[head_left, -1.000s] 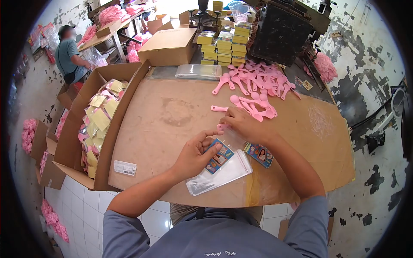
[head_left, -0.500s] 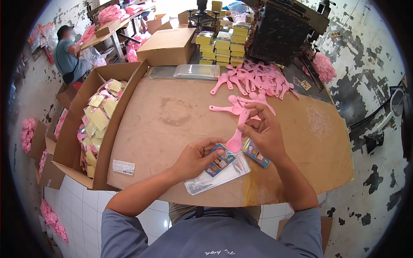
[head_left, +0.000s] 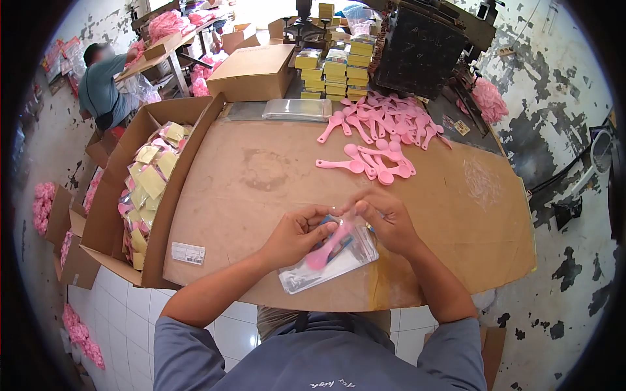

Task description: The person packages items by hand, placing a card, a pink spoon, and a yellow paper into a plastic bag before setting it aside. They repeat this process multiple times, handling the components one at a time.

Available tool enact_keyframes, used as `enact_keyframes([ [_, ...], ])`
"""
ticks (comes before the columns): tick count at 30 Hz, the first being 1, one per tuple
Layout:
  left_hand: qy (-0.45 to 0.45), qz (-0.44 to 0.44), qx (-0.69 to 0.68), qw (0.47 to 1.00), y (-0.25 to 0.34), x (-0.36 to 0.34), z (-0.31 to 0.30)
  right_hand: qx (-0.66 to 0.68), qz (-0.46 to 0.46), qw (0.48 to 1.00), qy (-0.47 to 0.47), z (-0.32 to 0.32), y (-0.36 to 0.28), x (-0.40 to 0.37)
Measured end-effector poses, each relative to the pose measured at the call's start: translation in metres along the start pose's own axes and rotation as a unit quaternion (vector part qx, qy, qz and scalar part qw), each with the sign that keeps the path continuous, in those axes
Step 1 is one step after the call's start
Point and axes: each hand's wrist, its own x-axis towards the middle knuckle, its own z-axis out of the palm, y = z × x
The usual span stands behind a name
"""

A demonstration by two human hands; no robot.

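My left hand (head_left: 295,236) is closed around the side of a clear plastic bag over the near middle of the table. In the bag lies a pink measuring spoon (head_left: 318,259), bowl end toward me, with a blue printed card partly showing behind it. My right hand (head_left: 386,225) pinches at the bag's top end, by the spoon's handle; its fingertips are blurred. Beneath both hands rests a stack of clear plastic bags (head_left: 352,266). Several loose pink spoons (head_left: 385,159) lie beyond my right hand, in front of a larger spoon pile (head_left: 391,120).
At left stands an open carton (head_left: 173,215) of packed bags. Behind the cardboard-covered table (head_left: 228,215) are a closed box (head_left: 251,68), yellow-edged card stacks (head_left: 336,72), a bag pack (head_left: 297,109) and a black machine (head_left: 424,49). Another person (head_left: 101,85) sits at far left.
The pink spoon has moved down and left from upright in my right hand into the clear bag. My right hand has come down beside my left. The other person has leaned toward their table.
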Motion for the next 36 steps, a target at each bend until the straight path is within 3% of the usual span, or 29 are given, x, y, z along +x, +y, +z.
enact_keyframes([
  [3, 0.003, -0.019, 0.032, 0.999, 0.001, 0.001, -0.006, 0.063, 0.010, 0.997, -0.038, 0.002, -0.003, 0.002],
  [6, 0.017, 0.001, 0.020, 1.000, 0.000, 0.002, -0.005, 0.217, 0.130, 0.967, 0.033, 0.009, -0.007, 0.001],
  [9, 0.018, 0.005, 0.014, 1.000, -0.007, 0.002, -0.006, 0.088, 0.017, 0.995, 0.032, 0.010, -0.014, 0.003],
  [12, 0.011, 0.025, -0.007, 1.000, -0.002, 0.004, -0.008, 0.012, -0.035, 0.999, -0.004, 0.006, -0.027, 0.005],
  [15, -0.004, 0.021, -0.038, 0.999, -0.001, 0.003, -0.009, 0.019, -0.038, 0.998, -0.052, 0.005, -0.023, 0.005],
  [17, -0.007, -0.009, -0.051, 0.999, 0.002, 0.001, -0.011, 0.015, -0.038, 0.998, -0.045, 0.005, -0.022, 0.004],
  [24, -0.058, 0.010, -0.015, 0.998, 0.006, -0.002, -0.006, -0.029, -0.090, 0.995, -0.015, 0.008, -0.035, 0.008],
  [26, -0.065, -0.002, -0.036, 0.997, 0.005, -0.004, -0.005, -0.076, -0.131, 0.988, -0.002, 0.006, -0.044, 0.010],
  [30, -0.041, 0.093, 0.053, 0.993, 0.006, -0.004, -0.006, -0.222, -0.149, 0.963, -0.024, -0.024, -0.091, 0.009],
  [33, -0.020, 0.153, 0.179, 0.972, 0.010, -0.002, -0.012, -0.276, -0.179, 0.941, 0.080, -0.051, -0.117, 0.012],
  [36, -0.018, 0.186, 0.206, 0.960, 0.017, -0.003, -0.010, -0.440, -0.121, 0.888, -0.054, -0.066, -0.120, 0.014],
])
